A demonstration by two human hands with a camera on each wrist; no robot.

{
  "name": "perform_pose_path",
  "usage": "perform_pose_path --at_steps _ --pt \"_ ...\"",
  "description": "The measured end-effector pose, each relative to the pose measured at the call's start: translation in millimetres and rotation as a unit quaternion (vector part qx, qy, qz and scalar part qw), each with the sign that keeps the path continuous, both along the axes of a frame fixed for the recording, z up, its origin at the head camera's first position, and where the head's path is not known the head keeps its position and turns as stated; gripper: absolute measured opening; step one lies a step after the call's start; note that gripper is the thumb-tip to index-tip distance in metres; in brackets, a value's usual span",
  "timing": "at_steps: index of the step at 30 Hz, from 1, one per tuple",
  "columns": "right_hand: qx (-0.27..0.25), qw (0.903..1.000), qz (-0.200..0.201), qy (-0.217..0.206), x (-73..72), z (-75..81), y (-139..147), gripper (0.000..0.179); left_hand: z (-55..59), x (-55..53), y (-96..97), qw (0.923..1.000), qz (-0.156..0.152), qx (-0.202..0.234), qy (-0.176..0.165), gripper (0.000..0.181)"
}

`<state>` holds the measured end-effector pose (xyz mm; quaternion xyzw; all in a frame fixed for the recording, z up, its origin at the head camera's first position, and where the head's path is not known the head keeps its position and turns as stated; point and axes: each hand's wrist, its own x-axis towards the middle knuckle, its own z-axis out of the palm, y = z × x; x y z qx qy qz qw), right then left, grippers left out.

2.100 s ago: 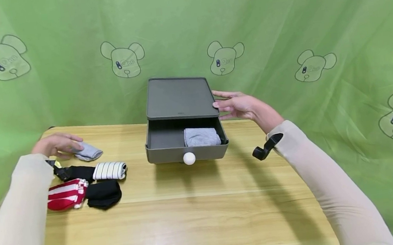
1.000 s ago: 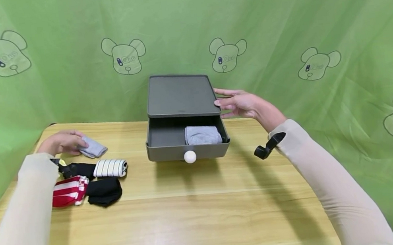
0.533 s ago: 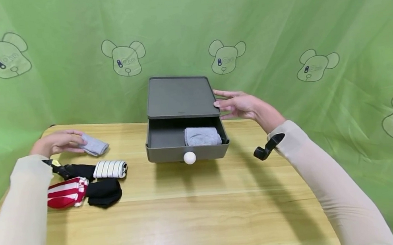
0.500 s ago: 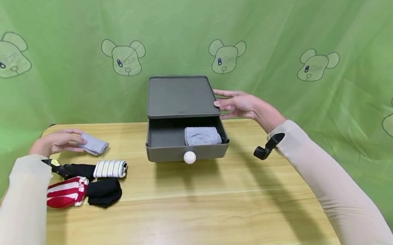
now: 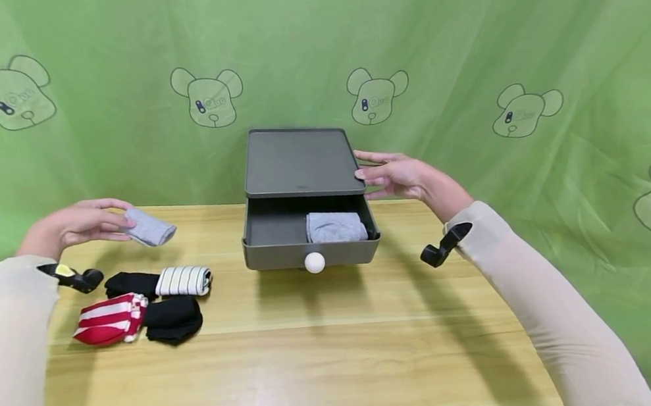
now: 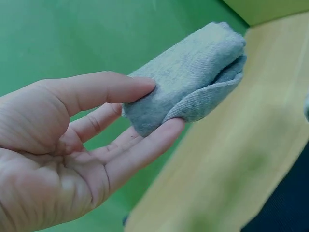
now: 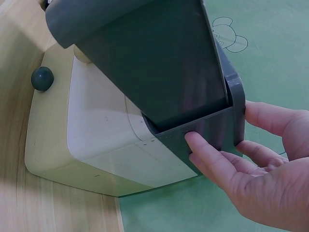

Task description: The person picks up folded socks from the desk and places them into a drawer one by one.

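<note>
A folded grey sock [image 5: 151,228] is pinched by my left hand [image 5: 80,222], raised over the table's back left. The left wrist view shows the thumb on top of the sock [image 6: 193,67] and the fingers beneath. My right hand [image 5: 400,176] rests against the right side of a stacked drawer box [image 5: 300,159], its fingers extended. Seen from the right wrist, those fingertips touch the dark grey upper part [image 7: 193,150] and the thumb meets its edge. The top drawer [image 5: 277,254], with a white knob [image 5: 314,262], is pulled out; another folded grey sock [image 5: 336,227] lies in its right half.
On the table's left lie a red-and-white striped sock [image 5: 110,320], two black folded socks [image 5: 131,285] and a white one with dark stripes [image 5: 183,281]. A green curtain [image 5: 285,48] hangs right behind the table [image 5: 296,378].
My left hand has lifted the grey sock off the table and shifted slightly left and back. The right hand and the drawer box have stayed put.
</note>
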<state>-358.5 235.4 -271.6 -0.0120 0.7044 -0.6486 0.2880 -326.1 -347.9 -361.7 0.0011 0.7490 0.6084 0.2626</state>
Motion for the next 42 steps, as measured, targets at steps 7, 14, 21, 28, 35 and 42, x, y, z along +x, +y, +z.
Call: perform_pose_path --at_steps 7,14,21,28,35,42 --pt "0.002 1.0 0.002 0.006 -0.3 1.9 0 0.072 39.6 6.7 10.9 0.9987 -0.037 -0.009 0.033 0.031" --pt "-0.002 1.0 0.002 -0.004 -0.3 -1.6 1 0.073 77.0 19.0 32.4 0.995 -0.064 -0.015 0.076 0.031" --pt "-0.001 1.0 0.007 0.005 -1.1 -0.8 -2 0.073 112.8 31.7 76.0 0.9954 -0.031 0.019 0.089 0.029" --pt "-0.011 0.9999 0.008 0.001 -1.5 -0.2 -3 0.074 133.3 46.6 133.4 0.9939 -0.019 0.022 0.106 0.026" --pt "-0.008 0.9999 0.008 -0.001 -0.2 -0.4 -3 0.074 144.7 56.1 181.9 0.9922 -0.032 0.005 0.12 0.023" --pt "-0.004 0.9999 0.009 0.009 -2.5 1.3 -5 0.073 146.8 61.4 212.0 0.9918 -0.037 -0.033 0.118 0.025"
